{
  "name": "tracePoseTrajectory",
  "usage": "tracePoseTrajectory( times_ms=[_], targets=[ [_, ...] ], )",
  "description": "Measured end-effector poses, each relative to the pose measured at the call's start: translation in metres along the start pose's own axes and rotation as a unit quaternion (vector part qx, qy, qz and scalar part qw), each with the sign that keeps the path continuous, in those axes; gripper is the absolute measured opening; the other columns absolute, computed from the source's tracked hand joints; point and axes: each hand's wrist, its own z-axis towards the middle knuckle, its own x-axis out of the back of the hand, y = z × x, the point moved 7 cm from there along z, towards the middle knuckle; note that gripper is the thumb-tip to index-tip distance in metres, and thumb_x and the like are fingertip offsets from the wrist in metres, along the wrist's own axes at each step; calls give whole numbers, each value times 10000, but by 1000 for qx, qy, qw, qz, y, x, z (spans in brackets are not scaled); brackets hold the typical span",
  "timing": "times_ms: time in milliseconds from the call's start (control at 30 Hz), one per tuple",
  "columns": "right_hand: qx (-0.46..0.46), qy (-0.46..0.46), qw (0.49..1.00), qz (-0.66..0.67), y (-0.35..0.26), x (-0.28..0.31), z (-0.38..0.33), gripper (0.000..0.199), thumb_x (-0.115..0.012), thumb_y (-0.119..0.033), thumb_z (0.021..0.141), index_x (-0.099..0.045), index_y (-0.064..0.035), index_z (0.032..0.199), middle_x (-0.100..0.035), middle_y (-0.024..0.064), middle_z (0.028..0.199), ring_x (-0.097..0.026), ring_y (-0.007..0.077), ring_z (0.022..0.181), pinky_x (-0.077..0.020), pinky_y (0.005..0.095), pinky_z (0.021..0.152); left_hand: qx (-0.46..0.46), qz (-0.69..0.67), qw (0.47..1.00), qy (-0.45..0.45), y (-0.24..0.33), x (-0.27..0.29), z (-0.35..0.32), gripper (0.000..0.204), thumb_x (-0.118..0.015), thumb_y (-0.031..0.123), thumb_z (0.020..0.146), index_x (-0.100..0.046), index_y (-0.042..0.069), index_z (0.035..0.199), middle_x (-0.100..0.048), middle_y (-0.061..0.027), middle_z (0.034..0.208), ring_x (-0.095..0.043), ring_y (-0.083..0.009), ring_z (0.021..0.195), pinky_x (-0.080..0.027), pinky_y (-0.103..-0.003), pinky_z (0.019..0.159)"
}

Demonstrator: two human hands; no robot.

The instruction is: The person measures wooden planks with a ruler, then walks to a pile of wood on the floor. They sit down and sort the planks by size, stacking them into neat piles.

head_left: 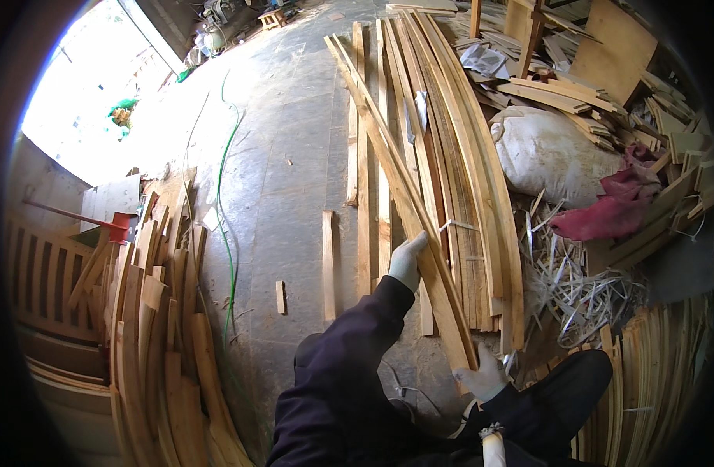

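Left hand, arm extended, grips long wooden slat mid-length. Right hand clasps its near end. White sack lies right of the slat pile.

bulging whitish sack lies right of the slats.

Long strip: bare pale wood, matt, rough-sawn. Gloves on left hand & right hand: white cloth. Floor: grey stone, dusty. Sack: coarse woven fabric.
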Motion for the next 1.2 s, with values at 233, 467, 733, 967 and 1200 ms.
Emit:
tracePoseTrajectory(
  times_ms=[233, 467, 733, 967, 1200],
  targets=[
    [30, 23, 996, -82, -32, 39, 2, 345, -668, -73, 920, -636, 68, 1233, -712, 94, 1026, -666, 153, 890, -546, 301, 782, 5, -11, 1000, -17, -8, 39, 1, 331, -436, 242, 1115, -584, -9, 1271, -657, -146, 1171, -657, -314, 984, -528, -412, 914],
    [126, -4, 958, -256, -15, -14, 7, 370, -693, -239, 901, -661, 15, 1167, -690, 213, 1002, -686, 331, 927, -547, 409, 838, 48, -61, 997, -18, -11, 10, -31, 557, -422, 561, 1064, -611, 58, 1214, -678, -156, 1127, -673, -332, 983, -540, -447, 902],
    [176, 78, 907, -375, -21, -23, -1, 442, -722, -261, 875, -688, 4, 1228, -666, 217, 1077, -673, 359, 979, -557, 429, 819, 71, -5, 997, 2, -14, 13, -27, 534, -652, 505, 965, -611, 14, 1170, -669, -153, 1009, -663, -311, 899, -546, -467, 809],
    [81, 130, 964, -216, 40, 0, 74, 292, -678, -193, 934, -683, -12, 1164, -686, 234, 1105, -702, 322, 985, -555, 394, 859, 44, 23, 998, 36, 11, 25, -21, 275, -653, 291, 970, -569, 44, 1056, -609, -110, 903, -620, -258, 767, -537, -435, 699],
    [-93, 100, 870, -474, 99, -19, 193, 546, -648, -403, 883, -551, -31, 1271, -620, 260, 1260, -656, 419, 1124, -535, 540, 931, 35, 29, 998, 45, 35, 31, -31, 306, -666, 303, 975, -575, 37, 1097, -626, -123, 929, -634, -259, 785, -549, -427, 708]
  ],
)
